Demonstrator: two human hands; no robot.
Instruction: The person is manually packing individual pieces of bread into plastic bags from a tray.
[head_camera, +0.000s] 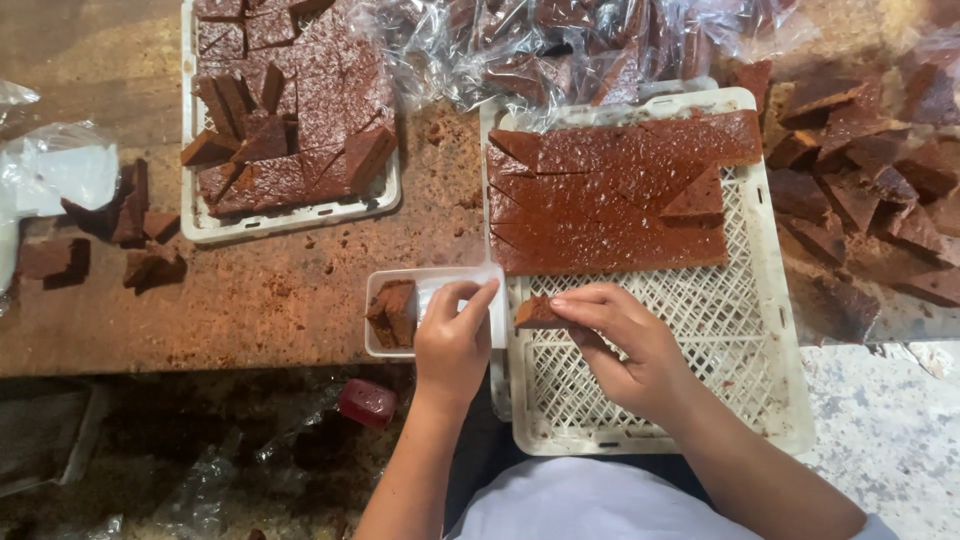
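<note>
Head view: right hand (625, 345) pinches one brown wedge piece (537, 313) between thumb and fingers, held over the near-left corner of the white lattice crate (740, 350). Left hand (452, 340) grips the right edge of a small clear plastic tray (432, 282), fingers closed on its rim. Tray holds one brown block (393, 312), maybe two stacked, can't tell.

Counts:
- Hands: 2, both the person's own.
- Lattice crates: 2. Near crate carries one big brown slab (610, 195), scored into wedges, covering its far half; near half is bare mesh. Second crate (290, 215) at upper left is full of cut slab with several pieces turned up loose.
- Loose brown chunks (110, 235) on the bench left of the second crate: about 5–6.
- Pile of cut wedges (860, 190) right of the near crate: a dozen-plus, exact count unclear.
- Clear plastic bags (560, 50) with brown pieces along the far edge: heaped, not countable.
- One crumpled clear wrapper (60, 170) at far left.
- One small red packet (368, 402) on the floor below the bench edge.

Surface: bench (290, 290) is brown, stained, dusted with crumbs. Pale speckled surface (890, 430) at lower right. Floor (150, 460) under the bench is dark, littered with plastic scraps. Person's white garment shows at bottom centre.
</note>
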